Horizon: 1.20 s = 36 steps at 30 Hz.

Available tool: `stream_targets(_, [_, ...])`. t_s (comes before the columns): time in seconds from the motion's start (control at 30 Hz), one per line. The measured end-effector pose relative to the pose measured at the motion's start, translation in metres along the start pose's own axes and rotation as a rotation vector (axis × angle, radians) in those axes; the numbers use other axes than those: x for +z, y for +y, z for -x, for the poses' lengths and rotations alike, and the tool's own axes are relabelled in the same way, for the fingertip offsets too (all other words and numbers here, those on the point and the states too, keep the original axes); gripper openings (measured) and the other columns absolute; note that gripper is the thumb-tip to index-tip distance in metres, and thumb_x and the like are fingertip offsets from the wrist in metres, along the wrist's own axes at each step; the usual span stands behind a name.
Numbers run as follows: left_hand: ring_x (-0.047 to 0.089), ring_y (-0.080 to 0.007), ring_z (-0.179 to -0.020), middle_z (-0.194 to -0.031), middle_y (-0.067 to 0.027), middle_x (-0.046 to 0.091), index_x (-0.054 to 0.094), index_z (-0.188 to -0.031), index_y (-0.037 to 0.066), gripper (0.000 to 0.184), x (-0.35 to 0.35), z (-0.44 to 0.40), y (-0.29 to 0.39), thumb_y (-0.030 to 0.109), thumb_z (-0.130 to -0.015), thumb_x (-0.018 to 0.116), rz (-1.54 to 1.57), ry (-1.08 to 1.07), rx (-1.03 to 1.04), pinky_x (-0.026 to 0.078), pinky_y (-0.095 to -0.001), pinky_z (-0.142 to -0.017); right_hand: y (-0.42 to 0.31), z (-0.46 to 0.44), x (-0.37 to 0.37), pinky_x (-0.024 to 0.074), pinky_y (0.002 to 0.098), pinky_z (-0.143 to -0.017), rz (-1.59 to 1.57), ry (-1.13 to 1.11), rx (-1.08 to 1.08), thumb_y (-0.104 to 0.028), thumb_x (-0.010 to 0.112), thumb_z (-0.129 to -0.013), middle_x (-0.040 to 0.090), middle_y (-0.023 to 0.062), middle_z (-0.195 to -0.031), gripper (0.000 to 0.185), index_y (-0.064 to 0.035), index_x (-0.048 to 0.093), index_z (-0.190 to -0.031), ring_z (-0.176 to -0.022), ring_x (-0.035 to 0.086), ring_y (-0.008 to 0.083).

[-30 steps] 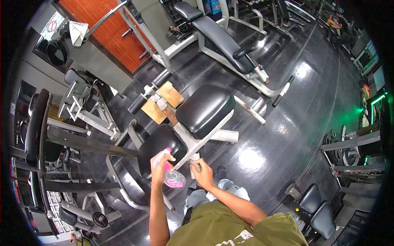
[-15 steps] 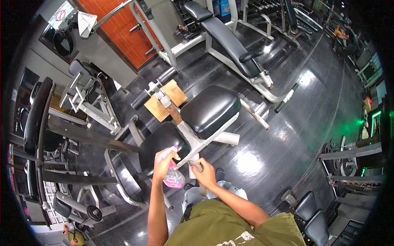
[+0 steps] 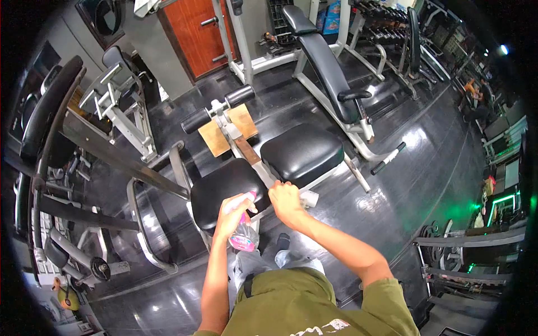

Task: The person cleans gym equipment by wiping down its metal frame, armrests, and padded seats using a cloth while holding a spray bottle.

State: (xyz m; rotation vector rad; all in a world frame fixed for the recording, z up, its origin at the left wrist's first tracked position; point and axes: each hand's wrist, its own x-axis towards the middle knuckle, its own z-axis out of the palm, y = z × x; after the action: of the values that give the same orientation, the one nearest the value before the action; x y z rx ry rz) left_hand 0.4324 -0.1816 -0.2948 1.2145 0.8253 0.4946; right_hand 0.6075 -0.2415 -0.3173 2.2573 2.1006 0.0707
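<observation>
My left hand [image 3: 234,215] is closed around a clear spray bottle [image 3: 245,235] with a pink label and a white and pink trigger head. The bottle hangs beside the left black seat pad [image 3: 224,185] of a hyperextension bench. My right hand [image 3: 286,200] is closed, knuckles up, on the bench's metal frame [image 3: 263,172] between the two pads. Whatever lies under its fingers is hidden. To the right of the frame sits the other black pad [image 3: 302,152]. Wooden footplates [image 3: 242,122] and black foam rollers [image 3: 196,120] are at the frame's far end.
An incline bench [image 3: 330,70] stands ahead on the right, in front of a dumbbell rack [image 3: 386,28]. A machine with grey bars [image 3: 120,159] is close on my left. An orange-brown door [image 3: 196,36] is at the back. Dark shiny floor [image 3: 370,224] extends to the right.
My right hand has moved from the lower post up to the frame between the pads. A greyish thing seen in it earlier is now hidden. My left hand still holds the spray bottle.
</observation>
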Motion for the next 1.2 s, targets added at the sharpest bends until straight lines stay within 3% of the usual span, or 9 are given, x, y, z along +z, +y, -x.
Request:
stream_targets(0.03, [0.057, -0.0141, -0.047, -0.076, -0.0104, 0.066, 0.065, -0.095, -0.002, 0.03, -0.001, 0.0, -0.001, 0.027, -0.098, 0.059, 0.008, -0.005, 0.01, 0.047, -0.0273, -0.046, -0.006, -0.017, 0.005, 0.0564, 0.0362, -0.055, 0.025, -0.087, 0.031, -0.015, 0.072, -0.076, 0.072, 0.0023, -0.083, 0.007, -0.0174, 0.076, -0.081, -0.076, 0.072, 0.0215])
stream_targets(0.27, [0.059, -0.0145, -0.048, -0.079, -0.0098, 0.068, 0.066, -0.101, -0.005, 0.027, -0.007, 0.0, -0.002, 0.022, -0.095, 0.062, 0.113, -0.044, -0.027, 0.046, -0.0259, -0.045, -0.01, -0.075, -0.009, 0.0591, 0.0365, -0.059, 0.191, -0.339, -0.063, -0.015, 0.07, -0.08, 0.076, 0.0023, -0.083, 0.012, -0.0188, 0.078, -0.089, -0.073, 0.074, 0.0158])
stream_targets(0.33, [0.059, -0.0145, -0.048, -0.079, -0.0095, 0.067, 0.067, -0.101, -0.004, 0.026, -0.007, -0.001, -0.004, 0.021, -0.095, 0.062, 0.151, -0.085, -0.021, 0.046, -0.0257, -0.045, 0.0, -0.074, -0.002, 0.0582, 0.0343, -0.059, 0.186, -0.309, -0.085, -0.015, 0.07, -0.079, 0.076, 0.0034, -0.081, 0.01, -0.0184, 0.078, -0.084, -0.073, 0.074, 0.0157])
stream_targets(0.43, [0.058, -0.0158, -0.047, -0.078, -0.0115, 0.066, 0.064, -0.1, -0.004, 0.029, -0.01, -0.003, -0.005, 0.024, -0.097, 0.059, 0.137, -0.15, -0.021, 0.046, -0.027, -0.045, 0.012, -0.059, -0.004, 0.0541, 0.0312, -0.056, 0.075, -0.019, -0.169, -0.014, 0.069, -0.078, 0.072, 0.005, -0.069, 0.011, -0.0184, 0.075, -0.071, -0.068, 0.073, 0.0192])
stream_targets(0.53, [0.059, -0.0163, -0.047, -0.079, -0.0121, 0.067, 0.064, -0.098, -0.004, 0.029, -0.011, -0.004, 0.0, 0.024, -0.097, 0.059, 0.13, -0.186, -0.043, 0.046, -0.0274, -0.045, 0.007, -0.037, 0.0, 0.0539, 0.0322, -0.055, 0.067, 0.005, -0.111, -0.014, 0.068, -0.079, 0.071, 0.0062, -0.069, 0.011, -0.0172, 0.075, -0.071, -0.068, 0.073, 0.0205])
stream_targets(0.6, [0.058, -0.0152, -0.048, -0.08, -0.0109, 0.067, 0.065, -0.1, -0.004, 0.027, -0.011, -0.005, -0.001, 0.022, -0.096, 0.06, 0.186, -0.196, -0.056, 0.046, -0.0266, -0.045, 0.004, -0.022, -0.004, 0.0551, 0.0347, -0.057, 0.004, -0.102, -0.028, -0.013, 0.068, -0.076, 0.07, 0.0113, -0.073, 0.009, -0.0089, 0.072, -0.069, -0.066, 0.071, 0.0252])
stream_targets(0.8, [0.058, -0.0139, -0.049, -0.08, -0.01, 0.067, 0.066, -0.101, -0.005, 0.024, -0.01, -0.005, -0.001, 0.018, -0.096, 0.06, 0.189, -0.215, -0.088, 0.046, -0.0259, -0.046, 0.019, 0.017, -0.011, 0.0548, 0.04, -0.058, -0.14, -0.175, 0.076, -0.012, 0.068, -0.076, 0.068, 0.0113, -0.079, 0.008, -0.0063, 0.072, -0.08, -0.069, 0.07, 0.0296])
stream_targets(1.07, [0.059, -0.0151, -0.048, -0.079, -0.0108, 0.066, 0.064, -0.099, -0.004, 0.029, -0.011, -0.005, 0.0, 0.024, -0.098, 0.058, 0.171, -0.239, -0.075, 0.048, -0.0273, -0.046, 0.012, -0.004, 0.015, 0.0536, 0.0412, -0.057, -0.12, -0.03, 0.101, -0.009, 0.066, -0.077, 0.064, 0.0113, -0.086, 0.012, -0.0083, 0.065, -0.088, -0.069, 0.069, 0.0297])
stream_targets(1.2, [0.059, -0.0151, -0.048, -0.079, -0.0117, 0.067, 0.064, -0.1, -0.005, 0.029, -0.01, -0.005, 0.0, 0.023, -0.098, 0.057, 0.168, -0.247, -0.08, 0.048, -0.0274, -0.045, 0.016, 0.022, -0.004, 0.0537, 0.0416, -0.06, -0.226, -0.05, 0.142, -0.014, 0.067, -0.079, 0.062, 0.0084, -0.084, 0.025, -0.0154, 0.07, -0.104, -0.073, 0.068, 0.0287])
